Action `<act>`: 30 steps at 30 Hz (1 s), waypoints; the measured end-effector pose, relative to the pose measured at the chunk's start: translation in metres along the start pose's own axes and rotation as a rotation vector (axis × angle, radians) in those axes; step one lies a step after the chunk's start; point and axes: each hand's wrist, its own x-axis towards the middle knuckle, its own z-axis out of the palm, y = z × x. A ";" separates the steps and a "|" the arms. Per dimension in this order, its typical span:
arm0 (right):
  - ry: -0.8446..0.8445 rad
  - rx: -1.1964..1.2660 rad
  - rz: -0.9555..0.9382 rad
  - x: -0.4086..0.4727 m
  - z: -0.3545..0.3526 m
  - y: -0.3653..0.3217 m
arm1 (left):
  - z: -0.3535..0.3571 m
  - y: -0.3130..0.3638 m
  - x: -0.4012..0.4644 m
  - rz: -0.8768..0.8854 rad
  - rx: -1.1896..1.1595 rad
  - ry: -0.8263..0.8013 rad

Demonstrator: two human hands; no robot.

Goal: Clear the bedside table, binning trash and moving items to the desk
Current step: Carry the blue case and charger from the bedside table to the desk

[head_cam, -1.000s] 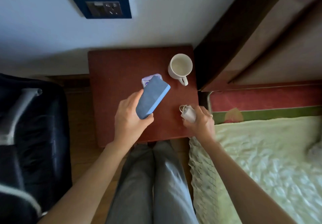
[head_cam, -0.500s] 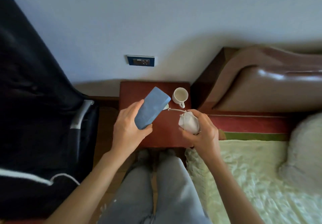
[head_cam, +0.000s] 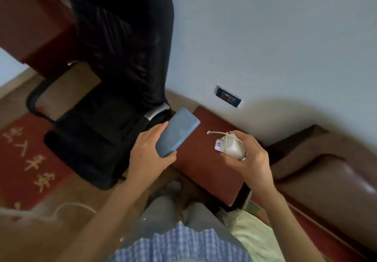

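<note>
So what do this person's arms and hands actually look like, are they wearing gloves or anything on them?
No gloves: the left hand and the right hand are both bare, with no rings, watch or bands that I can see. Both forearms are uncovered right down to the bottom of the picture, so no sleeves show. Lower down there is a blue and white checked shirt and grey trousers.

A matt blue case (head_cam: pixel 177 132) with a fine cloth-like grain sits against the smooth, reddish polished-wood worktop (head_cam: pixel 206 165). The white bundle (head_cam: pixel 232 147) looks like smooth plastic. Glossy brown leather covers the headboard (head_cam: pixel 334 172); the chair (head_cam: pixel 114 98) is black fabric with a metal armrest.
</note>
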 end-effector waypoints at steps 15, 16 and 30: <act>-0.421 0.071 -0.308 -0.012 0.100 -0.106 | -0.092 -0.070 -0.155 -0.442 -0.089 0.372; -0.439 0.074 -0.328 -0.017 0.112 -0.119 | -0.102 -0.078 -0.164 -0.454 -0.104 0.400; -0.638 0.122 -0.412 -0.111 0.321 -0.320 | -0.258 -0.244 -0.299 -0.555 -0.110 0.636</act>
